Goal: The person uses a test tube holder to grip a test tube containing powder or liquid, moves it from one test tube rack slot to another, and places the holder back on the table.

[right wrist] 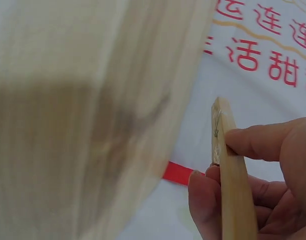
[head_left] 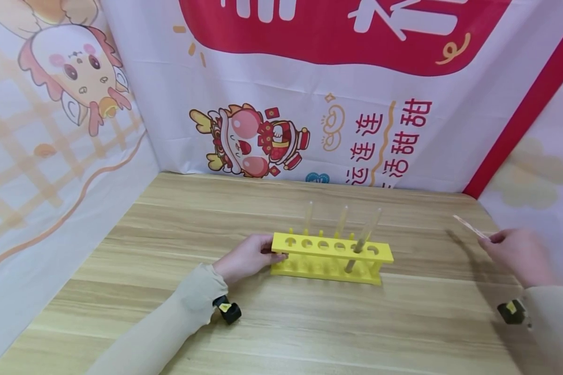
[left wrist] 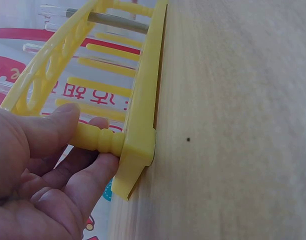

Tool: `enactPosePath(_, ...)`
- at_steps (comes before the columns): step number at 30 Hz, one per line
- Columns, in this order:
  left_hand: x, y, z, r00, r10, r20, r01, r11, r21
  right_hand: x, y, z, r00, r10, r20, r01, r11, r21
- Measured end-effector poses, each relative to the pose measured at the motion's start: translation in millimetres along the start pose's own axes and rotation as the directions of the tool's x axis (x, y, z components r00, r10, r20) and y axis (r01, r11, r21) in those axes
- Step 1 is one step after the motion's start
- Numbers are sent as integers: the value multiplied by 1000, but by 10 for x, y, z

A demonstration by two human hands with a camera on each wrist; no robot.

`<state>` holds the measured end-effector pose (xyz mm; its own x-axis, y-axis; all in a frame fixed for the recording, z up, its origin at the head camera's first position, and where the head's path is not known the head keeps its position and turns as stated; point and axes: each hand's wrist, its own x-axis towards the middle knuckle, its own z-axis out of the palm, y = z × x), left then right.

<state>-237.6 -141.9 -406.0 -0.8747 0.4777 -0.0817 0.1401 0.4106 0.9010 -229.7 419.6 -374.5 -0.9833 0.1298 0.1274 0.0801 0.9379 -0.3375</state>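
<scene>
My left hand [head_left: 248, 256] grips the left end of a yellow test tube rack [head_left: 331, 247] that stands on the table. In the left wrist view the thumb and fingers close around the rack's end post [left wrist: 110, 141]. One test tube [head_left: 368, 226] leans in a hole near the right end, with dark grey contents low in it. Two clear test tubes [head_left: 342, 221] stand upright along the rack's back side, by its pegs. Off to the right, my right hand [head_left: 521, 255] holds a wooden test tube clamp [right wrist: 235, 185] between thumb and fingers, raised above the table.
The wood-grain table [head_left: 291, 328] extends around the rack. A printed cloth [head_left: 281, 78] hangs behind its back edge, and another patterned cloth [head_left: 65, 172] hangs along the left. Each wrist carries a small black camera mount [head_left: 227, 311].
</scene>
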Motion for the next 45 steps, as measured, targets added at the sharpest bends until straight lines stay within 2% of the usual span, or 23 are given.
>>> enactPosePath(5, -3, 1, -2, 1000, -5, 0, 5, 1000, -10, 0, 51, 71, 998, -10, 56, 11, 1000, -7)
enactPosePath(10, -4, 1, -1, 1000, -3, 1, 3, 1000, -7, -8, 84, 121, 988, -2, 156, 2, 1000, 0)
enactPosePath(14, -3, 3, 0, 1000, 1, 3, -1, 1000, -8, -11, 92, 188, 982, -4, 191, 7, 1000, -18)
enactPosePath(19, -8, 8, 1, 1000, -2, 6, 2, 1000, -13, 3, 72, 256, 963, 27, 267, -11, 998, -62)
enactPosePath(23, -8, 10, 3, 1000, 1, 6, -1, 1000, -16, 24, 46, 262, 951, -4, 308, 33, 995, -89)
enactPosePath(35, -6, 20, -1, 1000, -2, 0, 2, 1000, 5, 28, -20, 240, 949, -104, 298, 147, 981, -125)
enactPosePath(45, -9, 11, 10, 1000, 15, -11, -14, 999, 35, 43, -69, 197, 944, -65, 322, 116, 983, -144)
